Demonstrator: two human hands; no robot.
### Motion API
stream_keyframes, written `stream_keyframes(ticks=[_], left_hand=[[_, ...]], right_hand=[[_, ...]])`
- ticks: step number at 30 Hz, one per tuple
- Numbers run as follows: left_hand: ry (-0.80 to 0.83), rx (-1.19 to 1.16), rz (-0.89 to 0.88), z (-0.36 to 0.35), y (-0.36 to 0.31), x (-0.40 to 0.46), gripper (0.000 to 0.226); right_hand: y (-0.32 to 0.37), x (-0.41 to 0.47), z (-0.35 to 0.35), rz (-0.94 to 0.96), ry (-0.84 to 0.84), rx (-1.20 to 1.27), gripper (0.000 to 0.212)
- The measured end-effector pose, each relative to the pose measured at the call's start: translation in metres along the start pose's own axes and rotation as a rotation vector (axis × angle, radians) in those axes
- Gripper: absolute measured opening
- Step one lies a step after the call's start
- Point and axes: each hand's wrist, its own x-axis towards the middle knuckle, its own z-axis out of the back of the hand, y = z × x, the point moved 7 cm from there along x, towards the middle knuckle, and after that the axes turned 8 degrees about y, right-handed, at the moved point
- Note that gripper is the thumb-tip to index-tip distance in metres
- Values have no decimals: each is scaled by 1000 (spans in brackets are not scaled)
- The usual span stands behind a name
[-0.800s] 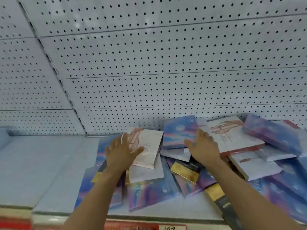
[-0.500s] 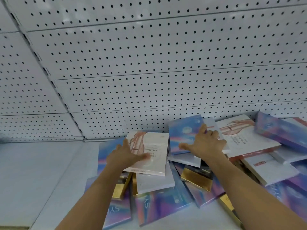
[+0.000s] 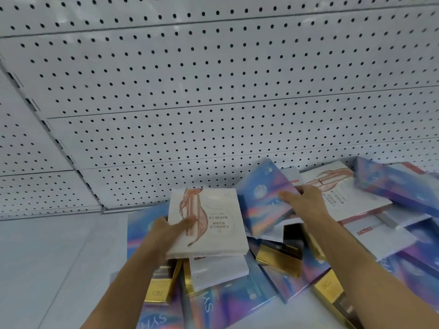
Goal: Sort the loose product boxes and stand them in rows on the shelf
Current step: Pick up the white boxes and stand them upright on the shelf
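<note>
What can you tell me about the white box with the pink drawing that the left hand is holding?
The white box is flat, squarish, and looks like smooth card. Its face has a pink-brown flowing drawing, a pale circle and upside-down print reading MARUBI. It is tilted up, top of the pile, on another white box and gold boxes. The left hand grips its left edge, thumb on the face. A blue shiny box stands beside it on the right, held by the right hand.
</note>
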Motion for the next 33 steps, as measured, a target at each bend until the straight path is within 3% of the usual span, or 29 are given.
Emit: stream_keyframes(ticks=[9,14,21,33], left_hand=[[-53,-119,-250,-41,-37,-29,50],[-40,-95,-360,-103,-63,-57,49],[58,-99,-417,-222,-76,-121,31],[186,-158,-379,-433,-69,-202,56]], right_hand=[[-16,-42,105,143,-259,394,28],[-14,-70,181,259,-310,195,48],[-42,-115,292,319,-276,-14,47],[-132,-179,495,249,-326,-25,45]])
